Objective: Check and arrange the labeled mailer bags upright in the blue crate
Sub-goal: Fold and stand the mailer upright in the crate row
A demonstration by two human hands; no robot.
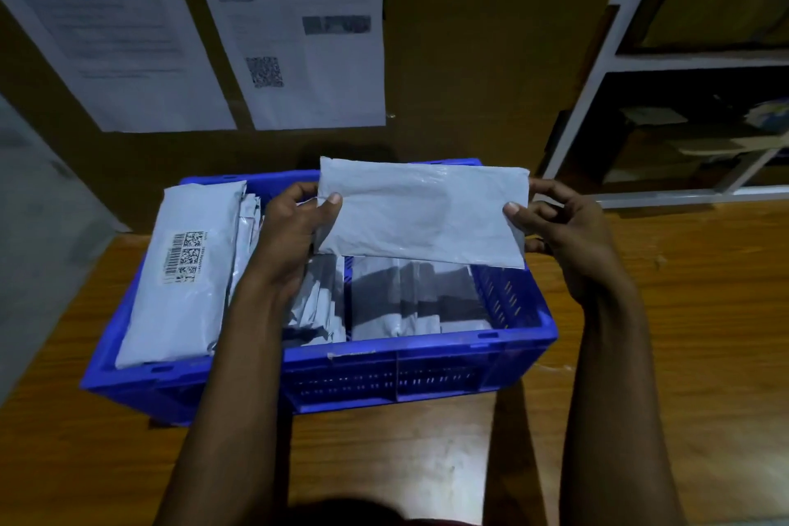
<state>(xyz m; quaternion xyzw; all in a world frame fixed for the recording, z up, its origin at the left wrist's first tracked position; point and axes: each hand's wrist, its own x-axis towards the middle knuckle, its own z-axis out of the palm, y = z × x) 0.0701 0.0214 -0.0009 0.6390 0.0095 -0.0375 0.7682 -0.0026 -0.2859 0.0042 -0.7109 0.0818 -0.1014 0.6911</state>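
Grey plastic mailer bag [420,214] is held flat-side to the camera between both hands, above the far half of the blue crate [384,359]. Left hand [294,226] pinches its left short end, thumb on front, fingers behind. Right hand [555,226] pinches the right end the same way.

The side facing the camera is plain, no label showing, so the check is likely not done. Best move, I'd say: turn the bag over between the hands to find the label, keep both ends pinched so the film doesn't sag, then lower it edge-first into the row below the hands.

The bag is thin, glossy film, wrinkled, softly padded, rectangular, one corner drooping. It probably slips easily, so grip the sealed edges.

Below the hands, more grey bags [397,299] stand on edge, packed close. Left of the left hand, a bigger bag [183,269] lies tilted over the others, barcode label [185,256] face up. The crate is hard moulded plastic with slotted walls. It sits on a wooden table [683,312] with visible grain. Beyond the hands, printed sheets [299,34] hang on a brown wall.
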